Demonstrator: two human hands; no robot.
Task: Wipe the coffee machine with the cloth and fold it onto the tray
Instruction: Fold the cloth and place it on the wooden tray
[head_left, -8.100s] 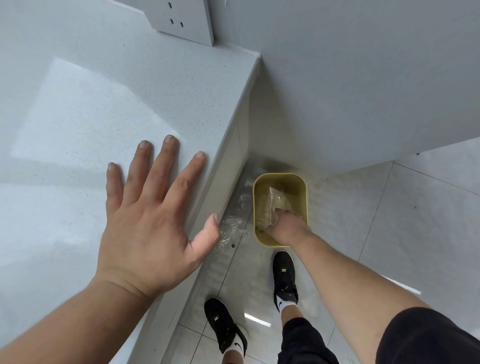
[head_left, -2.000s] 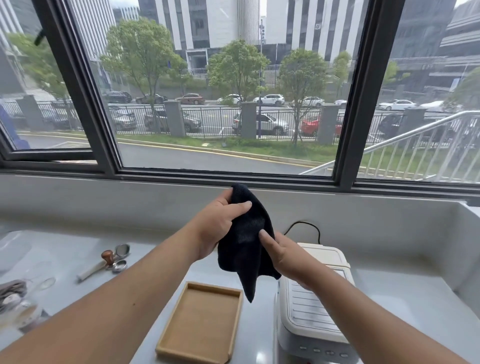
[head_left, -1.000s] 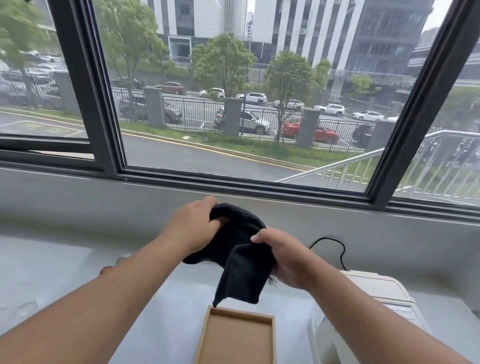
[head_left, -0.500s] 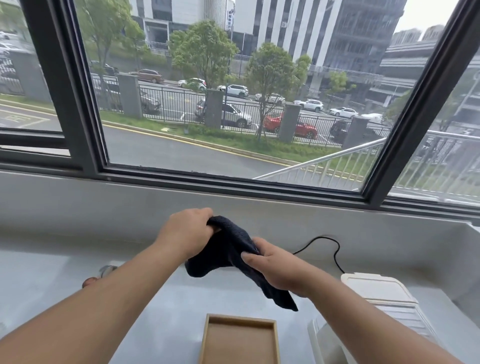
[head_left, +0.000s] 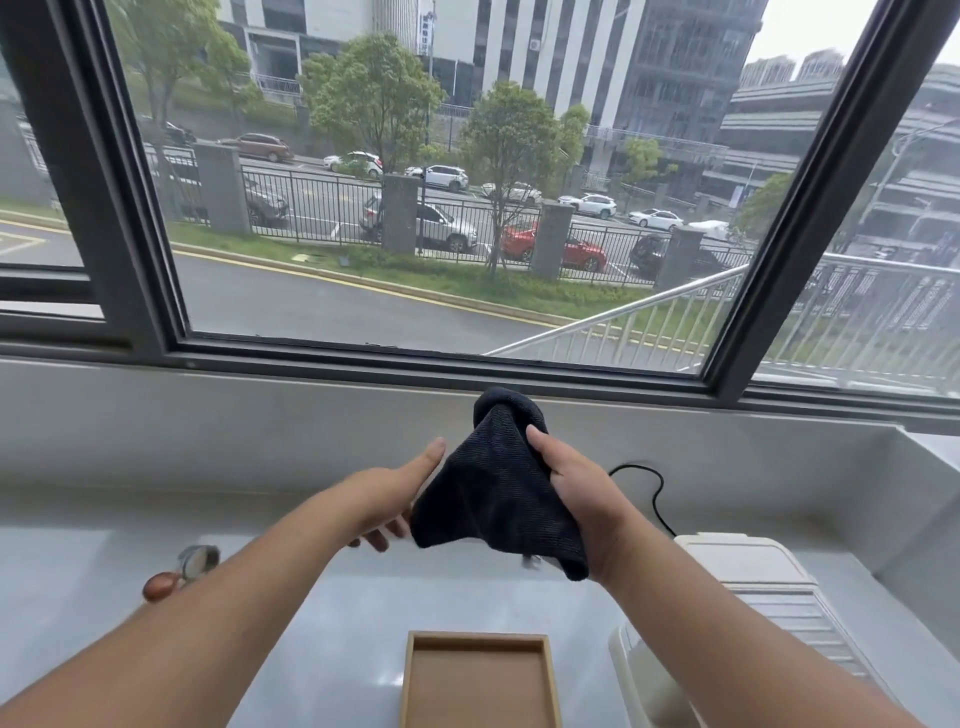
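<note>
A dark cloth (head_left: 493, 493) hangs bunched in the air in front of the window wall, and my right hand (head_left: 576, 488) is shut on its right side and top. My left hand (head_left: 395, 493) is at the cloth's left edge with thumb raised and fingers spread, not gripping it. A wooden tray (head_left: 410, 675) lies on the white counter below the cloth, near the bottom of the view. The white coffee machine (head_left: 769, 587) stands to the tray's right, partly hidden behind my right forearm.
A black cable (head_left: 657, 493) runs from behind the machine along the back wall. A metal tool with a brown knob (head_left: 182, 569) lies on the counter at the left. The counter's raised side wall (head_left: 924, 499) closes off the right.
My left hand has let go of the cloth and opened. My right hand has raised the cloth, which now hangs spread wider. The view has tilted slightly down.
</note>
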